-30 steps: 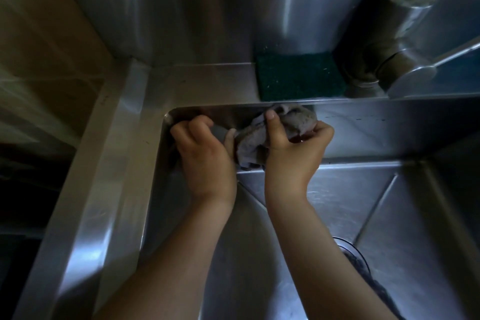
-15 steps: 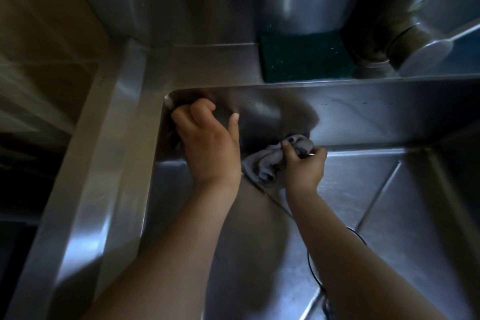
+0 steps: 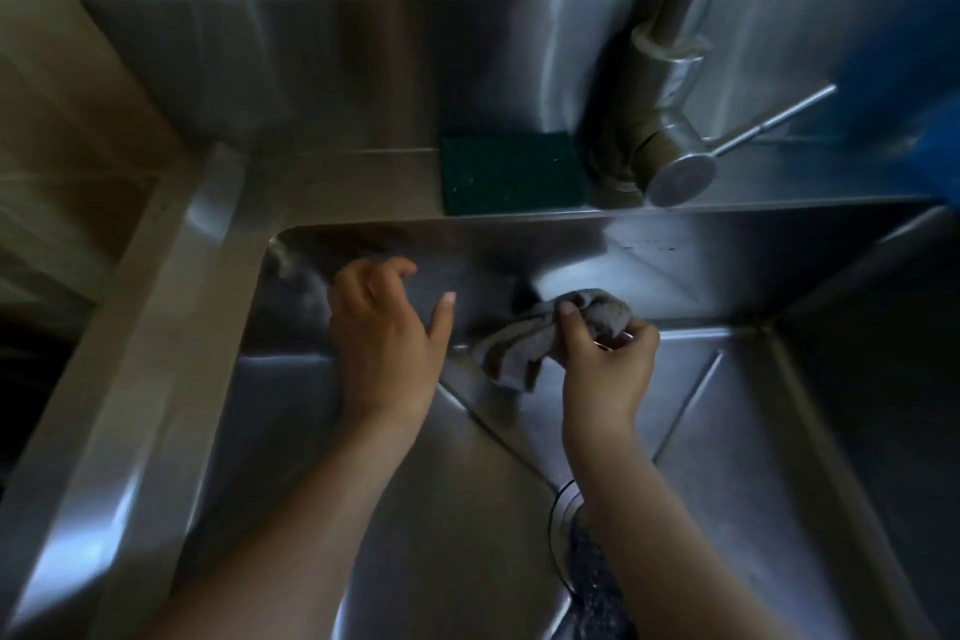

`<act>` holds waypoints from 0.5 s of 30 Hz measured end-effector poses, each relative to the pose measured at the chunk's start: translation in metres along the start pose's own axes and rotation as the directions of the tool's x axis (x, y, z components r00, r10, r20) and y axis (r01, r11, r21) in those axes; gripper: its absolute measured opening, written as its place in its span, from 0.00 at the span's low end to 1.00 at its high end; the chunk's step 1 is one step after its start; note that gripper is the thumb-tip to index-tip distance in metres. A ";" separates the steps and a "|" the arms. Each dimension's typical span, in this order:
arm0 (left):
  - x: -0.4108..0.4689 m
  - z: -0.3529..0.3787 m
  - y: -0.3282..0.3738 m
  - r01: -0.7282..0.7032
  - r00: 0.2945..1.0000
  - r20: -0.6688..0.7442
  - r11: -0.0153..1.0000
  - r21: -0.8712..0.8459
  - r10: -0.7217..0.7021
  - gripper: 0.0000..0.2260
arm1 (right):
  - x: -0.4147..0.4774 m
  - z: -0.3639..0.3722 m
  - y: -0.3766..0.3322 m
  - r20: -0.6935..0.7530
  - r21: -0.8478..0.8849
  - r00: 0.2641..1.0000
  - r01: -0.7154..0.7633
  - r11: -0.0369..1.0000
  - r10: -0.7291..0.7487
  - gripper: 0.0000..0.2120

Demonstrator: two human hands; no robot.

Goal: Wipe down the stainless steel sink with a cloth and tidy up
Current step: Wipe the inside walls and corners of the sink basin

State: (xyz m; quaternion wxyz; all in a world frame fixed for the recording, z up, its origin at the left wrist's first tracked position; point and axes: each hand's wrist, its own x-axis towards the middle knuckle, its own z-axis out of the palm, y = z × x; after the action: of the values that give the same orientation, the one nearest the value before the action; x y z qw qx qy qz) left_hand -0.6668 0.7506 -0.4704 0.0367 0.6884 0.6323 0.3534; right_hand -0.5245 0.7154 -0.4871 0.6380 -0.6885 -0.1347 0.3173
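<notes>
Forearms reach in past the drain (image 3: 560,517). The right hand (image 3: 608,361) pinches the bunched grey cloth (image 3: 519,351) low against the back wall of the sink (image 3: 691,276). The left hand (image 3: 384,338) sits apart beside it, loosely curled, holding nothing. That cloth looks soft, light and floppy, likely best gripped as a wad. Beyond, a green sponge (image 3: 511,172) and the faucet (image 3: 670,120) crowd the ledge.

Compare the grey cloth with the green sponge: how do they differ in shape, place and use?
The cloth is grey and crumpled; the sponge is dark green, a flat rectangle. The cloth is down in the sink against its back wall; the sponge lies on the ledge beside the faucet. The right hand grips the cloth; nothing touches the sponge.
</notes>
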 end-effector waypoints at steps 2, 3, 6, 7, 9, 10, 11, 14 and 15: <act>0.003 0.005 0.009 -0.059 0.998 -0.034 0.998 0.013 0.059 0.19 | 0.001 -0.002 -0.011 0.034 0.057 0.999 0.017 0.998 -0.019 0.14; 0.004 0.008 0.013 -0.079 0.996 -0.049 0.997 0.014 0.080 0.20 | 0.003 -0.004 -0.014 0.048 0.073 0.998 0.032 0.997 -0.036 0.14; 0.006 0.014 0.029 -0.112 0.991 -0.072 0.993 0.040 0.115 0.22 | 0.009 -0.008 -0.024 0.066 0.104 0.993 0.090 0.990 -0.097 0.15; 0.005 0.016 0.035 -0.117 0.989 -0.079 0.991 0.062 0.122 0.22 | 0.012 -0.009 -0.027 0.077 0.113 0.991 0.103 0.988 -0.112 0.15; 0.004 0.019 0.042 -0.106 0.990 -0.087 0.990 0.097 0.115 0.23 | 0.017 -0.011 -0.030 0.105 0.116 0.986 0.120 0.986 -0.133 0.15; 0.005 0.021 0.045 -0.085 0.991 -0.090 0.990 0.109 0.095 0.24 | 0.019 -0.012 -0.031 0.117 0.109 0.983 0.127 0.986 -0.140 0.15; 0.005 0.022 0.048 -0.057 0.993 -0.094 0.992 0.115 0.068 0.24 | 0.020 -0.012 -0.032 0.126 0.103 0.981 0.135 0.986 -0.147 0.15; 0.007 0.026 0.054 0.001 0.994 -0.109 0.994 0.109 0.010 0.24 | 0.023 -0.012 -0.036 0.140 0.122 0.977 0.141 0.982 -0.158 0.15; 0.007 0.027 0.055 0.000 0.994 -0.112 0.994 0.113 0.012 0.24 | 0.024 -0.011 -0.037 0.144 0.133 0.977 0.138 0.981 -0.157 0.15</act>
State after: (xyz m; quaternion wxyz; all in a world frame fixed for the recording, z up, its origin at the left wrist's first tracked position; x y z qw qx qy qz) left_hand -0.6067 0.7568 -0.4602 -0.0388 0.6704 0.6502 0.3554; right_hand -0.4916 0.7265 -0.4582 0.6884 -0.6098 -0.2148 0.3287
